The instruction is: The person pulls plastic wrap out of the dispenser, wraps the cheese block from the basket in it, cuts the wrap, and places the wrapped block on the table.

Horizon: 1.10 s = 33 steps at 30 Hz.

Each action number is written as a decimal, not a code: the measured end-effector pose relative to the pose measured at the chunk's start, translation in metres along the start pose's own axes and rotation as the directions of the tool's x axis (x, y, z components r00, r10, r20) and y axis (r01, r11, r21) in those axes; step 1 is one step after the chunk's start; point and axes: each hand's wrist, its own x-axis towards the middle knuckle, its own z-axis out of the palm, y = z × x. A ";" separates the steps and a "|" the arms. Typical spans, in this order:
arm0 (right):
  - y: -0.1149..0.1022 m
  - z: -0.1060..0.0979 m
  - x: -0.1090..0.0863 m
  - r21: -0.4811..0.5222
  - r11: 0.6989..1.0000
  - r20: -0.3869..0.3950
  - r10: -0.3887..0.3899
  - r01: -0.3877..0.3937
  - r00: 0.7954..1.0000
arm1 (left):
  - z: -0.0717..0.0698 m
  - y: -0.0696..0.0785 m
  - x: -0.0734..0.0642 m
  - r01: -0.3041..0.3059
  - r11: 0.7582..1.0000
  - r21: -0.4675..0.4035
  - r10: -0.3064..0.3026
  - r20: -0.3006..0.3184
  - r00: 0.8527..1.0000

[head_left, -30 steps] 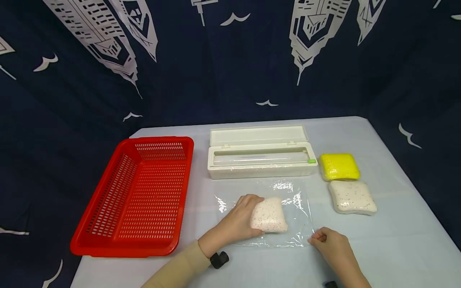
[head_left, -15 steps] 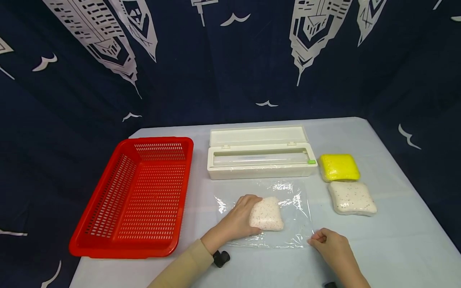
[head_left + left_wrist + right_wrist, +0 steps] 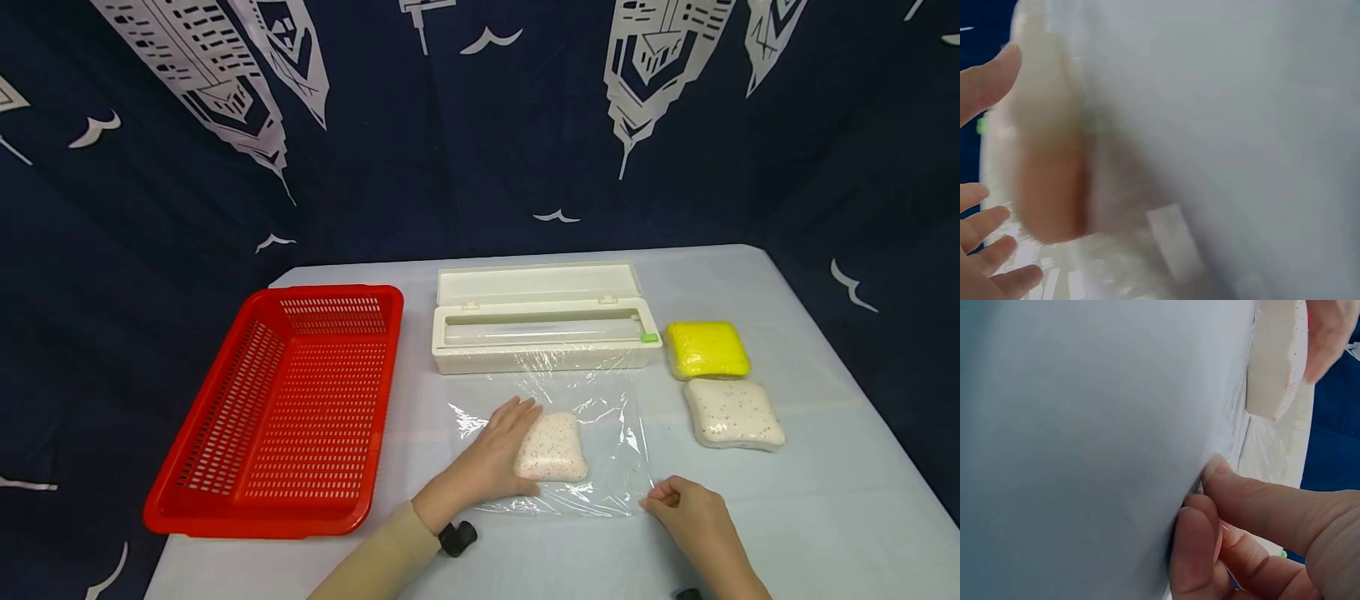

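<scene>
A cream speckled sponge (image 3: 557,447) lies on a sheet of clear cling film (image 3: 611,479) spread on the table. My left hand (image 3: 491,457) is just left of the sponge, fingers and thumb spread apart; in the left wrist view its fingers (image 3: 988,226) look loose and hold nothing. Whether they still touch the sponge, I cannot tell. At the film's lower right corner, my right hand (image 3: 692,510) pinches the film edge between thumb and fingertips, also seen in the right wrist view. The left wrist view is partly blurred.
Behind the film stands a white cling film dispenser (image 3: 547,358) with its lid raised and a green slider (image 3: 649,337). A red perforated basket (image 3: 375,450) is at the left. To the right lie a yellow sponge (image 3: 707,348) and another cream speckled sponge (image 3: 735,412), both shiny.
The sponge has shifted slightly left with my left hand, whose fingers have now spread away from it. Film near the dispenser has lifted and wrinkled. My right hand has stayed at the corner.
</scene>
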 end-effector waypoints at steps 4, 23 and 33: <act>0.000 -0.002 0.000 -0.004 1.000 0.020 0.022 -0.022 1.000 | -0.020 0.005 -0.017 0.002 1.000 0.005 -0.002 -0.047 0.999; 0.009 -0.009 -0.004 0.046 0.999 0.095 -0.002 -0.002 0.996 | -0.002 -0.017 -0.080 0.118 0.987 0.110 -0.115 -0.039 0.993; 0.011 -0.010 -0.004 0.013 0.997 0.056 -0.078 0.077 0.995 | -0.002 -0.020 -0.087 0.091 0.993 0.074 -0.077 -0.164 0.983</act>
